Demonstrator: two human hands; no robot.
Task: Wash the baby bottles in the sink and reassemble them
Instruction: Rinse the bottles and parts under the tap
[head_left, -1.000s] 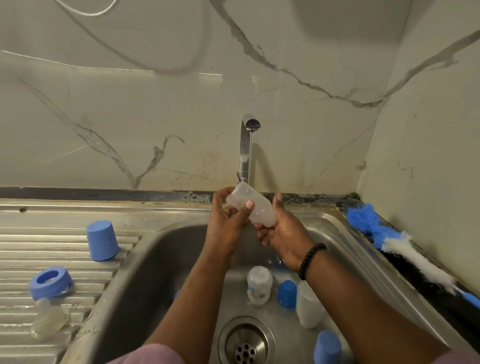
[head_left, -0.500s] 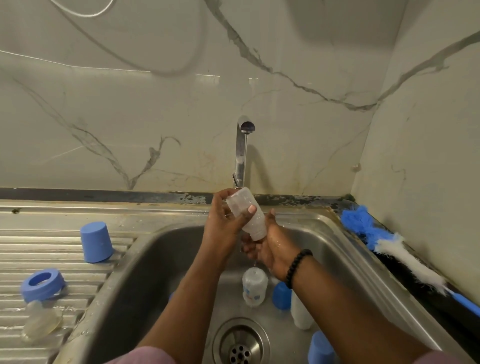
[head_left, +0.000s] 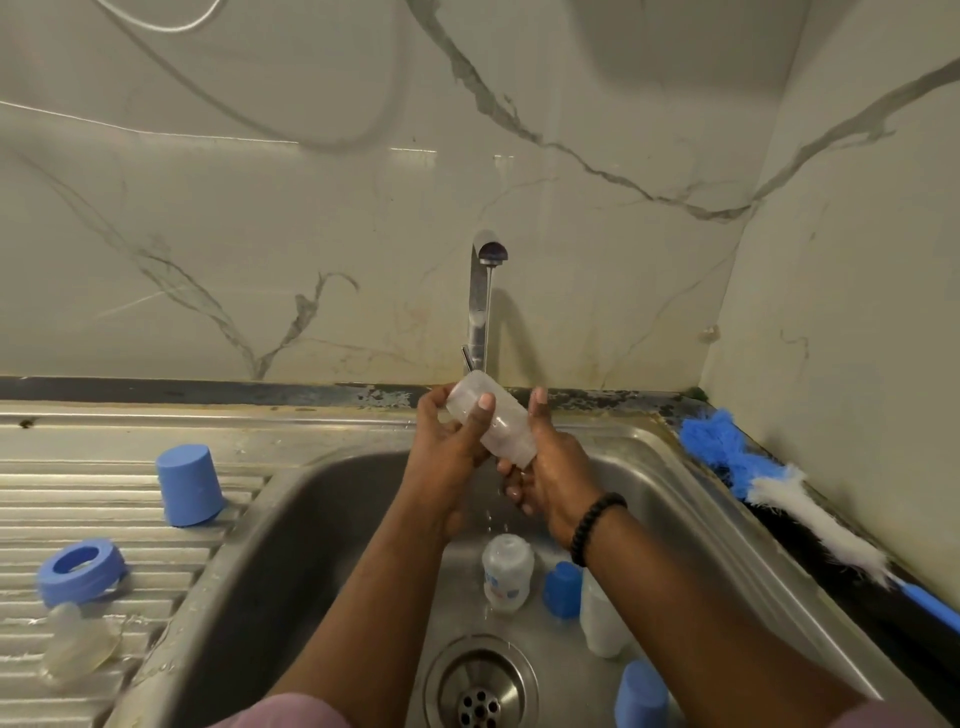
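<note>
Bottle now tilted flatter, gripped between both hands, under tap

You had that dull, scuffed stainless-steel sink with its ribbed metal drainboard, a shiny chrome tap, and glossy veined marble-look wall panels. The cloudy translucent plastic bottle looked wet; the upturned blue cap was matt plastic, the blue-and-white brush fluffy.
</note>
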